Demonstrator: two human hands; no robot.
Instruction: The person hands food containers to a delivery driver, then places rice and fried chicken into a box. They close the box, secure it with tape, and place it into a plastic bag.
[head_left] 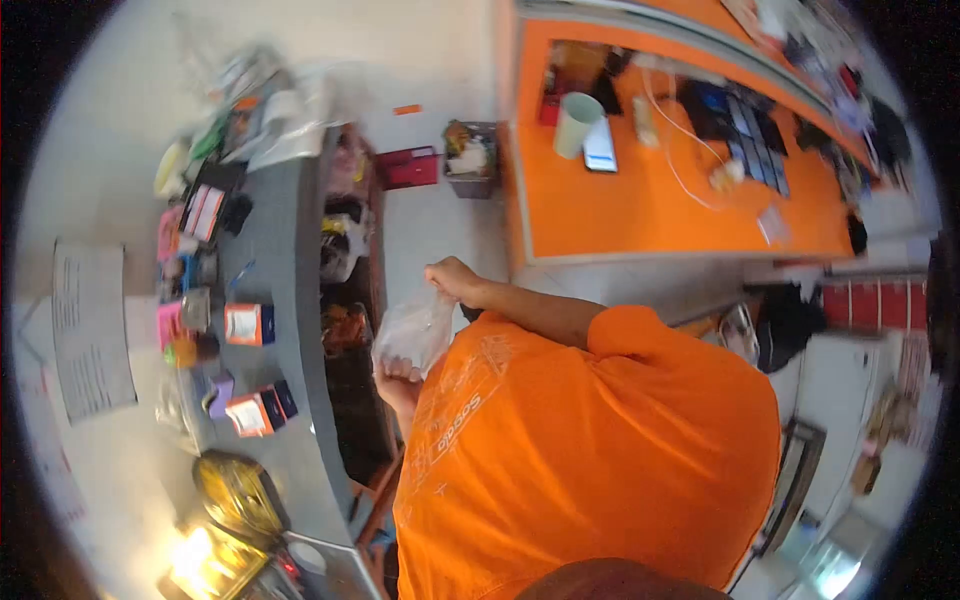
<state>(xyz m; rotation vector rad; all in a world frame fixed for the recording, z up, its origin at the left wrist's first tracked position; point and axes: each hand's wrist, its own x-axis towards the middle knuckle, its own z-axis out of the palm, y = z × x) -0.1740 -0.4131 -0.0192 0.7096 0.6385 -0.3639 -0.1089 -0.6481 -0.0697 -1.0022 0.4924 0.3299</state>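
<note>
A translucent plastic bag (413,332) hangs between my two hands, in front of my orange shirt. My right hand (455,280) is closed at the bag's upper end, with that arm stretched out from the orange sleeve. Lower down, my left hand (398,378) has its fingers curled round the bag's lower part. The shirt partly hides the left wrist and forearm. Whether anything is inside the bag cannot be made out.
A long grey counter (285,200) on the left holds small boxes (248,323), and a bright lamp glows near its lower end. An orange desk (600,215) at the upper right bears a phone (600,147) and a pale cup (577,125). A filled bin (470,183) stands between them.
</note>
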